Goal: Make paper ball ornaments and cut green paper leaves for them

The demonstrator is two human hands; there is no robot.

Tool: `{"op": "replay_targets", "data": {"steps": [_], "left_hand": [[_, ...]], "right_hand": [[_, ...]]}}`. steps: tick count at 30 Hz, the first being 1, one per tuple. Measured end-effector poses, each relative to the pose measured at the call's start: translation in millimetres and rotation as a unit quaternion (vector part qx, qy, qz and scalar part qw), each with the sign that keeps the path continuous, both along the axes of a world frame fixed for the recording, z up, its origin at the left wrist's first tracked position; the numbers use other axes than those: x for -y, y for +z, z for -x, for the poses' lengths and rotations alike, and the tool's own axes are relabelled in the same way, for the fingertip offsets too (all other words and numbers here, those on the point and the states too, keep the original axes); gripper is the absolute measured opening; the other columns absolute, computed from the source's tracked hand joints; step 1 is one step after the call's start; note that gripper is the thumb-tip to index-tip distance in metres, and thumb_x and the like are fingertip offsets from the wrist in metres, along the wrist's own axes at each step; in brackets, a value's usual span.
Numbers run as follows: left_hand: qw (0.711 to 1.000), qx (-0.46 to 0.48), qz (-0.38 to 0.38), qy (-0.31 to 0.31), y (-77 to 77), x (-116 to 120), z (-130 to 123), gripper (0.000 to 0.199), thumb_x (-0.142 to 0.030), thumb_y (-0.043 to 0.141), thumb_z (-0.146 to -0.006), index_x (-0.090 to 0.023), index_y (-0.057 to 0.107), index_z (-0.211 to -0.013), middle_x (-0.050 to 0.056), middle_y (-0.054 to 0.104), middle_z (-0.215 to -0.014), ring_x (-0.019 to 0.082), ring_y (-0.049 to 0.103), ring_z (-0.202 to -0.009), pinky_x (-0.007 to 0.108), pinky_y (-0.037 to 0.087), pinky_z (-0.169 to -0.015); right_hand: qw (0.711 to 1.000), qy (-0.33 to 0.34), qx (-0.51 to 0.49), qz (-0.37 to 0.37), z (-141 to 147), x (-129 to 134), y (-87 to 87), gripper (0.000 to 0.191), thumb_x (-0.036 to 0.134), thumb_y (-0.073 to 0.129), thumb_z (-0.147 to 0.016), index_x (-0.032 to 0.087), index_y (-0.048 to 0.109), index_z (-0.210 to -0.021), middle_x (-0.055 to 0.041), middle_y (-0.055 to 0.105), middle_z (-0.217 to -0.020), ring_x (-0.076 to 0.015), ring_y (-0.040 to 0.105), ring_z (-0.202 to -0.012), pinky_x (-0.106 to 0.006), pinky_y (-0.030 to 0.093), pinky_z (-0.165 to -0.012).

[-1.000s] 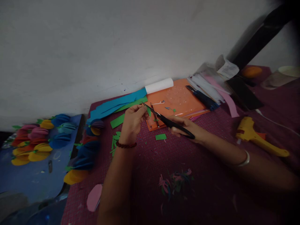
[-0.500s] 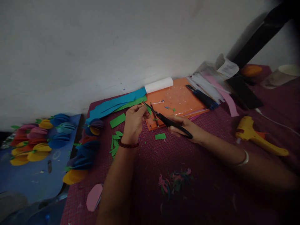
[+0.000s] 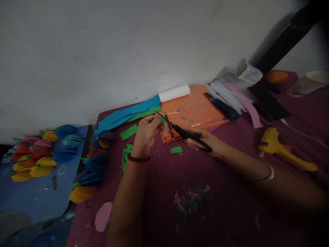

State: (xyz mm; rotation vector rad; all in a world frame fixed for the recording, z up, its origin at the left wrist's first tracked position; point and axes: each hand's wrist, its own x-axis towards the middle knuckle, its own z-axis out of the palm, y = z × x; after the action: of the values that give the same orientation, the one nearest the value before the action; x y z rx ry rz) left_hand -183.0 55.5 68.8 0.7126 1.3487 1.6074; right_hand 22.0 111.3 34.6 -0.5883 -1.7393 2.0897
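My right hand (image 3: 202, 139) is closed round the black handles of a pair of scissors (image 3: 189, 134), whose blades point up and left. Between the fingertips of my left hand (image 3: 147, 133) is a small green paper piece (image 3: 162, 120), right beside the blades. Whether the blades are cutting into it I cannot tell. Cut green paper leaves (image 3: 126, 156) lie left of my left wrist, partly hidden by it. A green paper rectangle (image 3: 129, 132) rests behind them, and a smaller green scrap (image 3: 176, 150) lies below the scissors.
Orange sheets (image 3: 197, 106) lie at the back with a blue cutter knife (image 3: 222, 107) on top. Blue paper strips (image 3: 128, 111) are near the wall. A yellow glue gun (image 3: 285, 151) is on the right, paper scraps (image 3: 191, 199) in front. Folded-paper balls (image 3: 42, 166) sit at left.
My left wrist has shifted slightly left. The scissors and my right hand have barely moved, and the green piece shows a little more beside the blades.
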Motion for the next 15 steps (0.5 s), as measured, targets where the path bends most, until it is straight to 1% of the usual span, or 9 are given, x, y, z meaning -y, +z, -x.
{"op": "replay_targets", "data": {"steps": [7,12,15], "left_hand": [[1.0,-0.023,-0.001,-0.01,2.5,1.4,2.0,0.014,-0.019,0.067,-0.062,-0.016,0.055,-0.057,-0.004,0.056,-0.05,0.006,0.053,-0.044,0.019,0.044,-0.048],[1.0,-0.029,-0.002,-0.008,1.4,0.4,1.2,0.011,-0.018,0.064,-0.064,-0.016,0.056,-0.057,-0.004,0.056,-0.049,0.007,0.052,-0.044,0.019,0.042,-0.047],[1.0,-0.024,0.006,-0.011,1.3,0.4,2.4,0.012,-0.018,0.065,-0.063,-0.016,0.055,-0.056,-0.004,0.055,-0.049,0.006,0.052,-0.044,0.019,0.043,-0.047]], "right_hand": [[1.0,-0.001,0.006,-0.006,1.0,0.1,-0.1,0.057,0.042,0.069,-0.079,0.013,0.055,-0.126,0.0067,0.037,-0.061,-0.0052,0.028,-0.049,-0.023,0.017,-0.044],[1.0,0.001,0.006,0.005,0.0,-0.6,-0.7,0.054,0.04,0.071,-0.078,0.015,0.057,-0.124,0.0064,0.037,-0.061,-0.005,0.028,-0.048,-0.024,0.017,-0.045],[1.0,0.0,0.012,-0.007,-0.5,-1.5,-2.3,0.053,0.039,0.071,-0.079,0.016,0.057,-0.124,0.0059,0.038,-0.062,-0.005,0.028,-0.049,-0.024,0.018,-0.045]]}}
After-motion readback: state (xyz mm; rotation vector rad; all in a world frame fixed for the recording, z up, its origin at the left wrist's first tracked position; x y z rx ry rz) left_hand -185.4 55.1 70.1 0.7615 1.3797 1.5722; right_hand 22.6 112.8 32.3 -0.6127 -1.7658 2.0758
